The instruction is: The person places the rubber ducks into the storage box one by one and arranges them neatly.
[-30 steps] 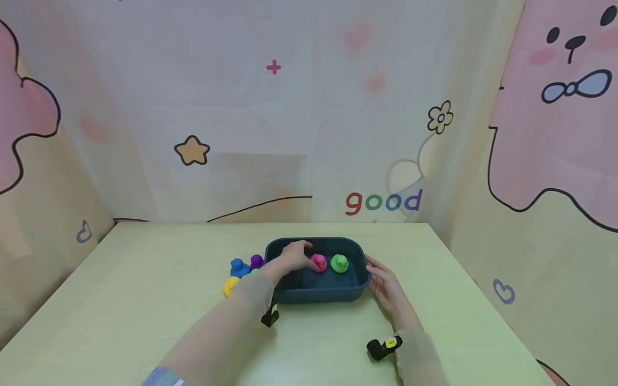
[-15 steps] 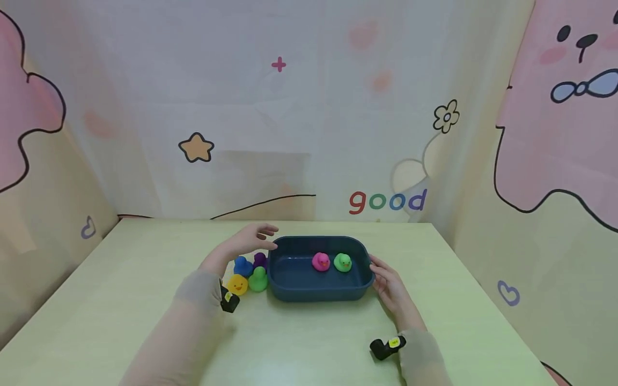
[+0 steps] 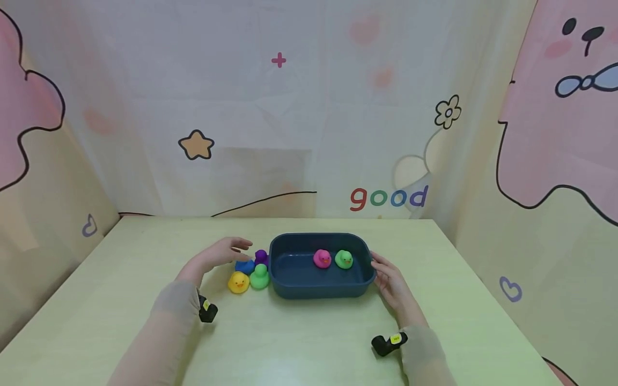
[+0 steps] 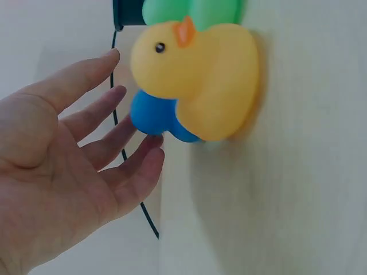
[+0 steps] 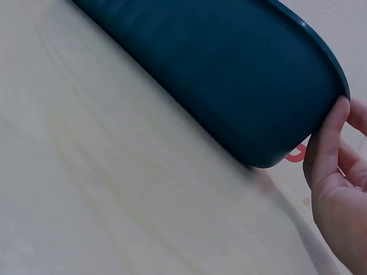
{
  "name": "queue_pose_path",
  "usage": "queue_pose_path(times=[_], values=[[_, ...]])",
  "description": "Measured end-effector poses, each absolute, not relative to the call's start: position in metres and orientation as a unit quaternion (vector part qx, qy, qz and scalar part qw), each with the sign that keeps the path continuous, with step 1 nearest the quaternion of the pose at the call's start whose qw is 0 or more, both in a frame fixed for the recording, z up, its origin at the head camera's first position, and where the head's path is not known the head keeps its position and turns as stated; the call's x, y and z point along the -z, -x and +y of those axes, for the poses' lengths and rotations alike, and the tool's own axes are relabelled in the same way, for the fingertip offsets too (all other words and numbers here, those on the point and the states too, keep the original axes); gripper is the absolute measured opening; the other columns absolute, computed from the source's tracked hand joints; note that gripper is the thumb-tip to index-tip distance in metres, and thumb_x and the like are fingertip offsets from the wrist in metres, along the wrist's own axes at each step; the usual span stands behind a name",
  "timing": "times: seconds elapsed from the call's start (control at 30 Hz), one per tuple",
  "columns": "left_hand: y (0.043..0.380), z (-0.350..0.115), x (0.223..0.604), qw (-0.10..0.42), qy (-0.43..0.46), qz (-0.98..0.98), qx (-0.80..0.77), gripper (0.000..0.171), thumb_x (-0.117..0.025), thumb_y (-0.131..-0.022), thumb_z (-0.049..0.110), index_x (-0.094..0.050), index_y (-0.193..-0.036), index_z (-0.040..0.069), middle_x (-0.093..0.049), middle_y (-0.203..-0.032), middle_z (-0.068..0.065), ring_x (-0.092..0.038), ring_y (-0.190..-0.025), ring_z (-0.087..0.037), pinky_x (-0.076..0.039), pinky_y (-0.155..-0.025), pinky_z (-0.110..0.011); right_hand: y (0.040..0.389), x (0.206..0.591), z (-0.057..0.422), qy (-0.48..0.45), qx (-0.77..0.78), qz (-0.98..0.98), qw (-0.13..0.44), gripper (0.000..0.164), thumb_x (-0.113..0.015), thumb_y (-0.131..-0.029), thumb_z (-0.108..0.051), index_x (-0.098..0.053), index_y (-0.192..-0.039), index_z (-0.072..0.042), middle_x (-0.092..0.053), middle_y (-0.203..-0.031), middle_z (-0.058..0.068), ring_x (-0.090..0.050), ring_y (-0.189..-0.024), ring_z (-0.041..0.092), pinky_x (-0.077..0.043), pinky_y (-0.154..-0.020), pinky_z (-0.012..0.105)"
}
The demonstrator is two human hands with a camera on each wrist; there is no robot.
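Observation:
In the head view my left hand (image 3: 219,255) hovers over a blue rubber duck (image 3: 244,266), fingers spread and holding nothing. The left wrist view shows its fingertips right by the blue duck (image 4: 153,114), partly hidden behind a yellow duck (image 4: 223,80); whether they touch cannot be told. Also grouped there are a purple duck (image 3: 261,257) and a green duck (image 3: 259,277). Beside them is a dark blue plastic basin (image 3: 321,289) with a pink duck (image 3: 322,259) and a light green duck (image 3: 344,260) inside. My right hand (image 3: 393,287) rests its fairly straight fingers against the basin's right end.
The pale wooden table (image 3: 299,343) extends around the basin. A printed cloth backdrop (image 3: 241,107) stands behind it and along both sides. Each wrist carries a small black camera (image 3: 388,344).
My left hand has left the basin's inside, beside the pink duck, and moved left, then lowered over the blue duck. My right hand has stayed at the basin's right end.

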State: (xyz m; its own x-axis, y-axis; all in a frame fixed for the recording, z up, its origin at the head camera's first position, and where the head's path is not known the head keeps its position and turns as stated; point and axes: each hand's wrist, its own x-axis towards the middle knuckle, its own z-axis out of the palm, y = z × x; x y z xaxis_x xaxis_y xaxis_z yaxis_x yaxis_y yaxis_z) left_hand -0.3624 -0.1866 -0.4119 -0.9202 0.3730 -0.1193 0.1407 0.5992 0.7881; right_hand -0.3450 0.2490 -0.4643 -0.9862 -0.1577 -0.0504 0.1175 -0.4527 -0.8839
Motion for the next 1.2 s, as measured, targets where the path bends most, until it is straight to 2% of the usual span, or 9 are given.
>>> queue_pose_path(times=[0.33,0.53,0.77,1.03,1.1,1.2], values=[[0.359,-0.207,0.426,0.165,-0.144,0.887,-0.406,0.052,-0.061,-0.094,0.016,-0.047,-0.141,-0.002,-0.045,-0.143,-0.028,-0.042,-0.132,-0.044,-0.033,-0.111,-0.059,0.344,0.466,0.248,0.02,0.855,0.513,0.079,0.037,-0.042,-0.102,0.001,-0.071,-0.103,-0.021,-0.067,-0.094,-0.006,-0.064,-0.07,0.002,-0.052,-0.064,0.013],[0.364,-0.211,0.43,0.18,-0.158,0.886,-0.397,0.052,-0.062,-0.095,0.016,-0.047,-0.141,0.0,-0.044,-0.145,-0.027,-0.042,-0.132,-0.043,-0.035,-0.111,-0.057,0.344,0.465,0.246,0.017,0.855,0.513,0.08,0.034,-0.043,-0.101,0.001,-0.07,-0.103,-0.02,-0.067,-0.095,-0.005,-0.064,-0.072,0.002,-0.052,-0.066,0.013],[0.367,-0.214,0.433,0.193,-0.162,0.887,-0.388,0.047,-0.061,-0.095,0.018,-0.051,-0.138,0.001,-0.048,-0.143,-0.024,-0.048,-0.125,-0.038,-0.042,-0.105,-0.052,0.344,0.463,0.245,0.001,0.854,0.514,0.084,0.032,-0.045,-0.101,-0.001,-0.07,-0.102,-0.021,-0.068,-0.093,-0.005,-0.063,-0.073,0.002,-0.052,-0.067,0.012],[0.363,-0.221,0.425,0.154,-0.16,0.898,-0.38,0.04,-0.065,-0.093,0.019,-0.059,-0.128,0.0,-0.057,-0.132,-0.022,-0.055,-0.111,-0.029,-0.049,-0.095,-0.042,0.344,0.462,0.246,0.006,0.857,0.509,0.082,0.033,-0.044,-0.101,0.0,-0.069,-0.103,-0.019,-0.067,-0.091,-0.005,-0.063,-0.071,0.002,-0.052,-0.066,0.012],[0.361,-0.223,0.423,0.141,-0.15,0.898,-0.388,0.041,-0.066,-0.092,0.019,-0.059,-0.127,-0.002,-0.057,-0.132,-0.023,-0.056,-0.111,-0.03,-0.049,-0.095,-0.043,0.344,0.463,0.247,0.011,0.857,0.509,0.079,0.034,-0.043,-0.101,0.001,-0.07,-0.103,-0.019,-0.067,-0.092,-0.005,-0.064,-0.071,0.002,-0.053,-0.066,0.013],[0.356,-0.224,0.421,0.121,-0.116,0.895,-0.414,0.046,-0.067,-0.091,0.02,-0.057,-0.129,-0.004,-0.055,-0.133,-0.025,-0.054,-0.117,-0.036,-0.045,-0.101,-0.051,0.344,0.463,0.249,0.022,0.855,0.513,0.074,0.036,-0.042,-0.101,0.002,-0.07,-0.103,-0.02,-0.067,-0.094,-0.005,-0.064,-0.072,0.002,-0.053,-0.066,0.012]])
